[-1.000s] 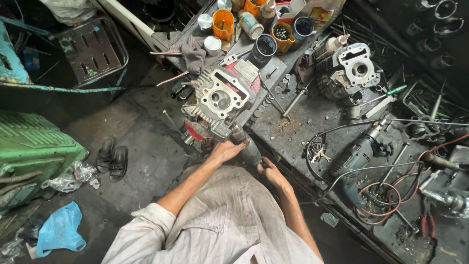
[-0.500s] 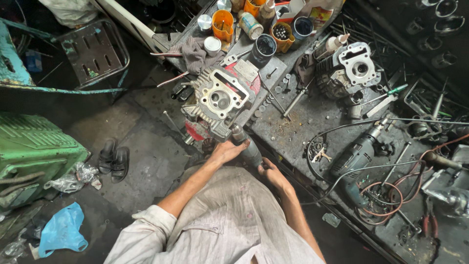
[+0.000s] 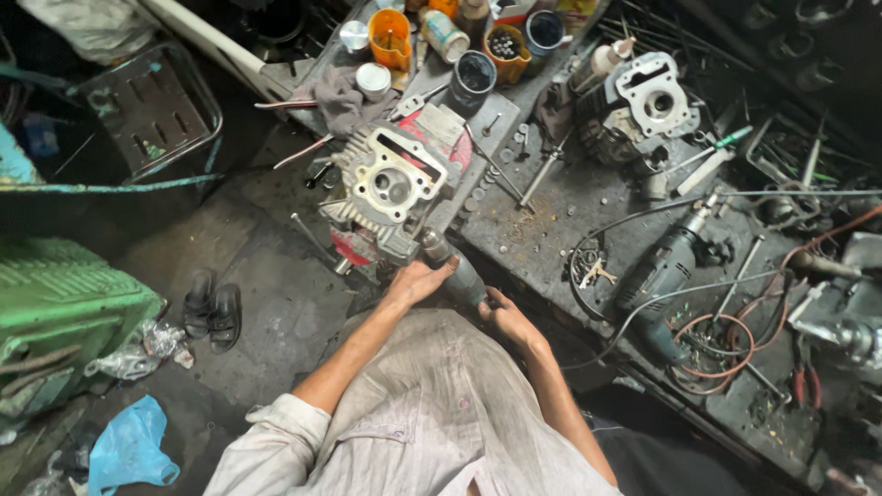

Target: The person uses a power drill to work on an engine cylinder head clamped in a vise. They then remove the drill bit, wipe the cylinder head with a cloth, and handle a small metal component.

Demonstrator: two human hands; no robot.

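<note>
A grey power drill (image 3: 452, 264) is gripped by both hands at the near edge of the workbench. My left hand (image 3: 418, 280) wraps its front part, just behind the chuck. My right hand (image 3: 505, 319) holds its rear handle. The drill's nose points up-left into the side of a finned metal cylinder head (image 3: 390, 188) that sits on a red block at the bench's corner.
A second cylinder head (image 3: 638, 115) and another power drill (image 3: 663, 276) with coiled cables lie on the grimy bench (image 3: 542, 220). Cups and tins (image 3: 459, 46) crowd the far end. Sandals (image 3: 211, 312), a green crate (image 3: 55, 312) and a blue bag (image 3: 129, 445) are on the floor.
Both hands stay on the drill against the cylinder head; only a slight shift of the view.
</note>
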